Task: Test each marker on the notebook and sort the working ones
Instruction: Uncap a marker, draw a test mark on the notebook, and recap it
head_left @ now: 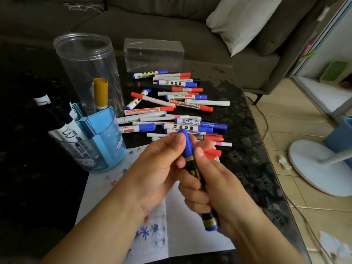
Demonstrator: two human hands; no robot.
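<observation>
A blue-capped marker [192,168] with a black-and-gold barrel is held above the notebook [177,212], tilted slightly, cap end away from the person and blue base end toward them. The right hand [213,189] wraps the barrel, fingers closed around it and thumb lying along the upper barrel just below the cap. The left hand [162,168] grips the cap, thumb and fingertips pinched on the blue cap at its far end. The cap is seated on the marker.

The notebook lies open on the dark speckled table [253,164], beneath both hands; its white pages bear small blue and red star-like test marks, densest near the lower edge. Beyond the hands lies a loose pile of markers [171,109], with blue, red and white caps, spread flat on the table and partly overlapping the notebook's far edge.

To the left of the notebook stands a blue compartmented pen holder [99,141] with black-capped markers leaning in its left section. Behind it stands a tall clear cylindrical jar [85,69], and a yellow-capped marker [100,94] stands upright in front of it. A clear rectangular box [154,54] sits at the table's far edge. A grey sofa [152,20] with a pale cushion [242,21] lies beyond; a white fan base [316,168] stands on the tiled floor at right.
</observation>
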